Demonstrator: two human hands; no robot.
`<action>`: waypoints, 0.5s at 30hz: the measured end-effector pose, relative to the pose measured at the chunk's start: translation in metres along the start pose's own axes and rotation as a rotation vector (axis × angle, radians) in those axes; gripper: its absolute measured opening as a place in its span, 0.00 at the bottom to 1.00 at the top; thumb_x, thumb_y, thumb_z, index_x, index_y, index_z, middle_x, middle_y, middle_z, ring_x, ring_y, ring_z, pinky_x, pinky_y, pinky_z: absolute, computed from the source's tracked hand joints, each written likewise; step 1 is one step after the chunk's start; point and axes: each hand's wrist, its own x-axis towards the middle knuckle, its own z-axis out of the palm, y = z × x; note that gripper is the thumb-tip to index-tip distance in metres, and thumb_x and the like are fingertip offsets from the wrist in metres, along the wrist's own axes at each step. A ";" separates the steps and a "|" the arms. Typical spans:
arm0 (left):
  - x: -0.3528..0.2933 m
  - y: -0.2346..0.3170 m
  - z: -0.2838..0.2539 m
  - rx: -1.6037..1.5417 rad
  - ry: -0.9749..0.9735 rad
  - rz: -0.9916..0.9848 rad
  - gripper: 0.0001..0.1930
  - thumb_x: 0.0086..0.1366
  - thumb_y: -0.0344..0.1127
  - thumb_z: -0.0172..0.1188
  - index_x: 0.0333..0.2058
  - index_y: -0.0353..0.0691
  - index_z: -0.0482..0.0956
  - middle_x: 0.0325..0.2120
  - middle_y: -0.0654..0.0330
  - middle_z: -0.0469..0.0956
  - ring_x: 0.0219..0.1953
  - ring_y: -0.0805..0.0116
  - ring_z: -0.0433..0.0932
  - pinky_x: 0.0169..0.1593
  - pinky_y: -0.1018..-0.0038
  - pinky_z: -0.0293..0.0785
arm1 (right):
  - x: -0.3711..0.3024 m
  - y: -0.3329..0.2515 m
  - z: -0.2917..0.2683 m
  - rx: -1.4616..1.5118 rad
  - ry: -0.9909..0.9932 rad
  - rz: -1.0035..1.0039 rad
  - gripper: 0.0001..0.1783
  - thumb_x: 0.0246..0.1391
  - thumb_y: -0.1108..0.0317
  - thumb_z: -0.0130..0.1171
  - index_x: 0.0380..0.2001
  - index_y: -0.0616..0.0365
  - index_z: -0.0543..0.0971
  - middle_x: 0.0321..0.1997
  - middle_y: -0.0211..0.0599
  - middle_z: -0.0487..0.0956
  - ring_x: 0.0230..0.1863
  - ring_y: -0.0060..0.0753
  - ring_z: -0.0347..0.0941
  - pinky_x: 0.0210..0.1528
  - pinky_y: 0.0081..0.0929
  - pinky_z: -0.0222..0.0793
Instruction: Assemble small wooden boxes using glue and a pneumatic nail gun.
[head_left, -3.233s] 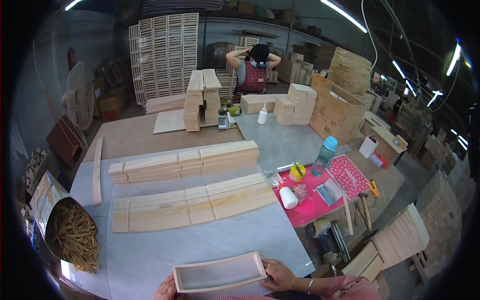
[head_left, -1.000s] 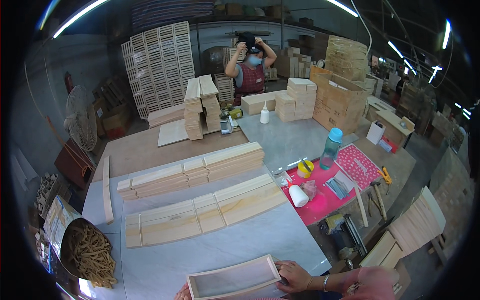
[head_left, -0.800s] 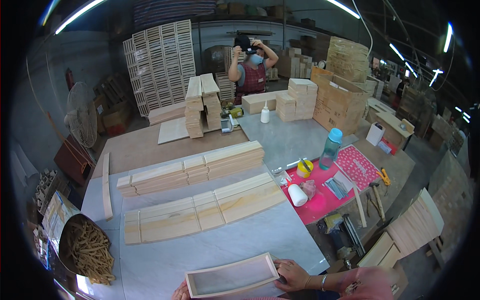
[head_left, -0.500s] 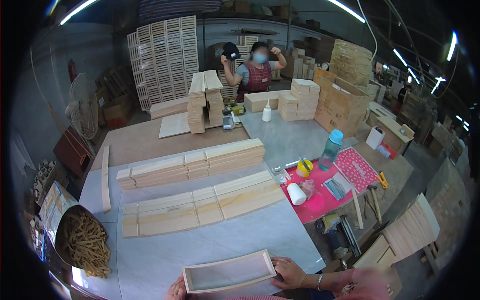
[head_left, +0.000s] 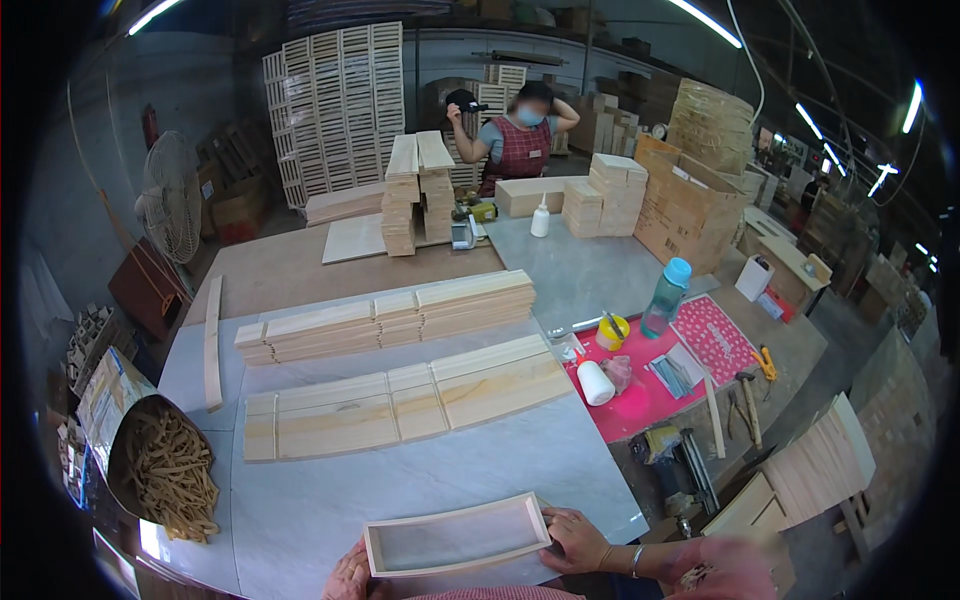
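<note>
A shallow rectangular frame of pale wood [head_left: 456,510] lies at the near edge of the table, the grey marbled tabletop showing through it. My left hand [head_left: 347,574] grips its left end, the fingers partly cut off by the lower edge of the picture. Around the right end is my right hand [head_left: 577,541], fingers closed on the corner. Just beyond the frame lie several flat, pale grooved boards [head_left: 420,398] side by side. Behind them is a long stack of similar grooved boards [head_left: 450,300].
At left stands a bin of wood offcuts [head_left: 165,470]. A pink mat [head_left: 640,415] at right carries a white glue bottle [head_left: 596,383], a yellow tub [head_left: 611,334] and a teal water bottle [head_left: 664,300]. A hammer [head_left: 749,410] lies farther right. Across the table a masked co-worker [head_left: 520,140] holds a dark cap [head_left: 466,101].
My view has shifted slightly. Both hands keep their hold on the wooden frame, which has hardly moved. The co-worker has shifted the cap and brought the other hand closer to their head.
</note>
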 end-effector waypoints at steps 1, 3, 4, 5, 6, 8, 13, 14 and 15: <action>0.000 -0.001 0.001 0.006 0.002 0.004 0.38 0.67 0.37 0.60 0.70 0.32 0.55 0.69 0.37 0.58 0.68 0.37 0.63 0.68 0.51 0.64 | 0.000 0.000 0.000 0.000 -0.002 0.004 0.14 0.57 0.57 0.61 0.33 0.56 0.71 0.45 0.44 0.76 0.63 0.49 0.72 0.63 0.45 0.63; -0.001 -0.003 0.001 0.003 0.004 0.012 0.38 0.67 0.37 0.60 0.70 0.32 0.55 0.69 0.37 0.58 0.68 0.37 0.63 0.68 0.51 0.64 | 0.000 -0.001 -0.001 0.001 0.001 0.003 0.14 0.57 0.57 0.61 0.33 0.56 0.71 0.45 0.44 0.76 0.63 0.49 0.72 0.63 0.45 0.63; 0.000 -0.004 0.002 0.001 0.006 0.021 0.38 0.67 0.37 0.60 0.71 0.32 0.55 0.69 0.38 0.58 0.68 0.37 0.63 0.68 0.51 0.64 | 0.001 -0.001 -0.001 0.001 0.004 0.001 0.15 0.57 0.57 0.61 0.33 0.56 0.71 0.45 0.44 0.76 0.62 0.49 0.72 0.63 0.45 0.63; -0.001 -0.004 0.002 -0.001 0.009 0.029 0.38 0.67 0.37 0.60 0.71 0.32 0.55 0.69 0.38 0.58 0.68 0.37 0.63 0.68 0.51 0.64 | 0.001 -0.002 -0.001 0.001 0.008 -0.001 0.15 0.57 0.57 0.61 0.33 0.56 0.71 0.44 0.44 0.76 0.62 0.49 0.72 0.62 0.45 0.63; -0.001 -0.004 0.002 -0.003 0.011 0.038 0.38 0.67 0.37 0.60 0.71 0.33 0.54 0.70 0.39 0.58 0.68 0.37 0.62 0.68 0.51 0.64 | 0.001 -0.003 -0.001 0.001 0.011 -0.002 0.15 0.57 0.57 0.61 0.33 0.56 0.71 0.44 0.44 0.76 0.61 0.49 0.72 0.62 0.45 0.63; -0.001 -0.003 0.002 -0.004 0.011 0.032 0.38 0.67 0.37 0.60 0.71 0.33 0.55 0.69 0.39 0.58 0.68 0.37 0.62 0.68 0.52 0.64 | 0.001 -0.002 -0.002 -0.004 0.011 -0.011 0.15 0.57 0.57 0.61 0.33 0.56 0.71 0.44 0.44 0.76 0.61 0.49 0.73 0.62 0.45 0.63; -0.001 0.001 0.002 -0.007 0.019 0.013 0.38 0.66 0.37 0.60 0.70 0.33 0.55 0.69 0.39 0.59 0.68 0.38 0.62 0.68 0.52 0.64 | 0.000 -0.002 -0.002 -0.015 -0.008 -0.023 0.15 0.56 0.57 0.62 0.33 0.56 0.71 0.44 0.45 0.76 0.60 0.51 0.72 0.62 0.45 0.63; 0.001 0.001 0.003 -0.006 0.034 0.018 0.38 0.66 0.37 0.60 0.70 0.33 0.55 0.69 0.39 0.59 0.68 0.38 0.63 0.68 0.53 0.64 | 0.001 -0.002 -0.003 -0.018 -0.022 -0.013 0.16 0.56 0.57 0.63 0.33 0.56 0.71 0.45 0.46 0.76 0.61 0.52 0.72 0.63 0.45 0.63; 0.003 0.001 0.003 -0.005 0.049 0.022 0.37 0.66 0.37 0.60 0.70 0.33 0.55 0.69 0.39 0.59 0.68 0.38 0.63 0.68 0.53 0.64 | 0.001 -0.002 -0.004 -0.021 -0.036 -0.003 0.16 0.55 0.57 0.63 0.33 0.57 0.71 0.45 0.47 0.76 0.62 0.54 0.71 0.63 0.45 0.63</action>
